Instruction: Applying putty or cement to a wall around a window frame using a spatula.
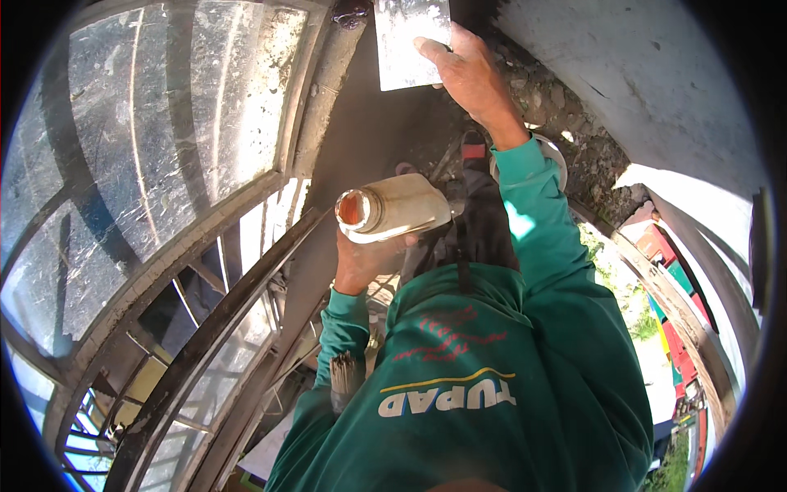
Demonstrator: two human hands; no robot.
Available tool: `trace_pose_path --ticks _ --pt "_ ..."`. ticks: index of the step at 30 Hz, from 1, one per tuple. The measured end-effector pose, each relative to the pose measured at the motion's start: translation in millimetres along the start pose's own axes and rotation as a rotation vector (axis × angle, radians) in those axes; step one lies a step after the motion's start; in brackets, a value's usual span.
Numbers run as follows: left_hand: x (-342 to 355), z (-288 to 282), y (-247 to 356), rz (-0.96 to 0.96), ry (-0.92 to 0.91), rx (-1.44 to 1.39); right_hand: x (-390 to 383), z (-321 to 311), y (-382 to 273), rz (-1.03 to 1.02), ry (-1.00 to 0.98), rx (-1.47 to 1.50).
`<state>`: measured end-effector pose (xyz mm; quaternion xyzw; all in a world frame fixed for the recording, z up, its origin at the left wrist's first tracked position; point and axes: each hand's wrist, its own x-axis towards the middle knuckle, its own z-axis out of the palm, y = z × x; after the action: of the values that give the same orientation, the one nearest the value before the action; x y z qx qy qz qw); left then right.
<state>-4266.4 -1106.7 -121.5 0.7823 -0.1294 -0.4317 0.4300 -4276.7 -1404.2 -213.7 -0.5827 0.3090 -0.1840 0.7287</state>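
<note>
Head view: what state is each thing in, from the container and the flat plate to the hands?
Container: uncapped, tilted, orange-brown inside its mouth.
Flat plate: held up, brightly lit.
Left hand: gripping the container from below.
Right hand: gripping the plate, thumb across its face.
Large panel: streaked and spotted.

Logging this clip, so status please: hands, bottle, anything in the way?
Left hand gripping pale bottle, mouth uncapped. Right hand pinching flat sheet, apart from bottle. Nothing seen between bottle and sheet.
</note>
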Motion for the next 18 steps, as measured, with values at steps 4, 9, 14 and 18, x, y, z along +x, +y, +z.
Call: trace_pose_path --ticks 4,9,14,18 --pt "1.5 1.5 6.3 -0.014 -0.026 0.035 -2.2 3.7 -2.7 -0.041 0.007 0.041" --pt "4.7 1.5 10.8 -0.03 -0.038 0.052 -5.7 8.4 -10.1 0.026 0.013 0.029" --pt "7.4 2.2 15.2 -0.031 -0.041 -0.004 -11.1 15.1 -11.9 0.032 0.057 0.106" --pt "10.4 0.7 14.2 -0.033 -0.032 -0.039 -12.2 17.9 -4.7 0.015 0.012 0.174"
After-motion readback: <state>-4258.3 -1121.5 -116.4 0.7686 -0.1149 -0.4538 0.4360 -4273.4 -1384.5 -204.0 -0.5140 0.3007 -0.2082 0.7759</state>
